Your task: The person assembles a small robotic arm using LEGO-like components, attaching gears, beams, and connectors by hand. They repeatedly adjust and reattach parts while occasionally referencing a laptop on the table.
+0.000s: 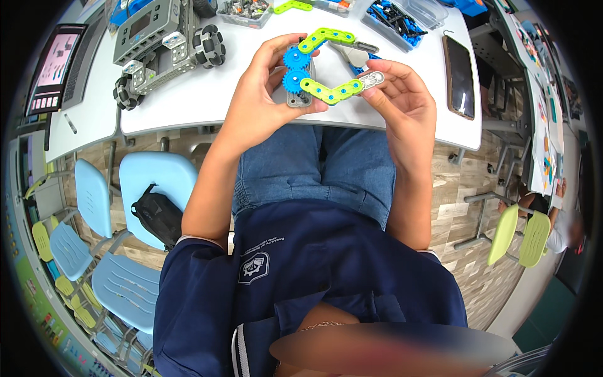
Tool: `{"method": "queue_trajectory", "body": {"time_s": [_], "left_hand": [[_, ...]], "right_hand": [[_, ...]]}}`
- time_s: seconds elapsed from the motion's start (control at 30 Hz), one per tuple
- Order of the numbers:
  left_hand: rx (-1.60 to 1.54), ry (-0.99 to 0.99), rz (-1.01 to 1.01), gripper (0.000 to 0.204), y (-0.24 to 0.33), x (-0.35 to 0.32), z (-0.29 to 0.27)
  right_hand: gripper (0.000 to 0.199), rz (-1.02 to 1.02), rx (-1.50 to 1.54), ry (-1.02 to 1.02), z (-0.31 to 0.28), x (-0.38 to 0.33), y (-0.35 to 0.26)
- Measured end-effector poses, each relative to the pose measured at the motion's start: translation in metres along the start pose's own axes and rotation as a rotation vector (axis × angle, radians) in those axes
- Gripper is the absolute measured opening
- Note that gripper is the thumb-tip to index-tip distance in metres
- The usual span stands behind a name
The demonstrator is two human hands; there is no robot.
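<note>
Between my hands, above the table's near edge, is a toy claw built of plastic parts, with two lime-green bent beams (336,93) and two meshed blue gears (295,80). My left hand (267,78) is closed around the grey base of the claw, beside the gears. The fingers of my right hand (402,94) pinch the light grey tip piece (372,80) on the nearer green beam. A darker grey tip piece (366,47) ends the farther beam, apart from the nearer one. Part of the base is hidden behind my left fingers.
A grey wheeled robot (160,50) stands at the left of the white table (188,110). Parts boxes (396,25) are at the back. A phone (459,76) lies at the right, a laptop (56,69) far left. A black bag (157,217) rests on a blue chair (154,166).
</note>
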State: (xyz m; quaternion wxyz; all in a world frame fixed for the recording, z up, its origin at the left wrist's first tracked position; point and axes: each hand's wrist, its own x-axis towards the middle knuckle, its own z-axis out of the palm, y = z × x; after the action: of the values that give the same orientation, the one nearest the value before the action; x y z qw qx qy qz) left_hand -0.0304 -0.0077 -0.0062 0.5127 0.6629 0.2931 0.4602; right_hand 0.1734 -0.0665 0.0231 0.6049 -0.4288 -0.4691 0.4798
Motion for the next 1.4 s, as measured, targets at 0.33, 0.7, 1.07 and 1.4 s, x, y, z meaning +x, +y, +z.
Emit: {"method": "queue_trajectory", "body": {"time_s": [0.33, 0.7, 1.07, 1.4], "left_hand": [[0.406, 0.038, 0.084, 0.094, 0.023, 0.003, -0.010], [1.161, -0.112, 0.461, 0.039, 0.060, 0.004, 0.010], [1.290, -0.046, 0.392, 0.027, 0.052, -0.005, 0.023], [1.261, -0.044, 0.383, 0.028, 0.048, -0.005, 0.023]], "right_hand": [[0.024, 0.056, 0.043, -0.088, 0.002, 0.003, 0.012], [0.024, 0.091, 0.252, -0.128, 0.014, -0.002, 0.025], [0.018, 0.099, 0.125, -0.199, 0.015, -0.003, 0.028], [0.018, 0.069, 0.028, -0.212, 0.014, -0.004, 0.030]]}}
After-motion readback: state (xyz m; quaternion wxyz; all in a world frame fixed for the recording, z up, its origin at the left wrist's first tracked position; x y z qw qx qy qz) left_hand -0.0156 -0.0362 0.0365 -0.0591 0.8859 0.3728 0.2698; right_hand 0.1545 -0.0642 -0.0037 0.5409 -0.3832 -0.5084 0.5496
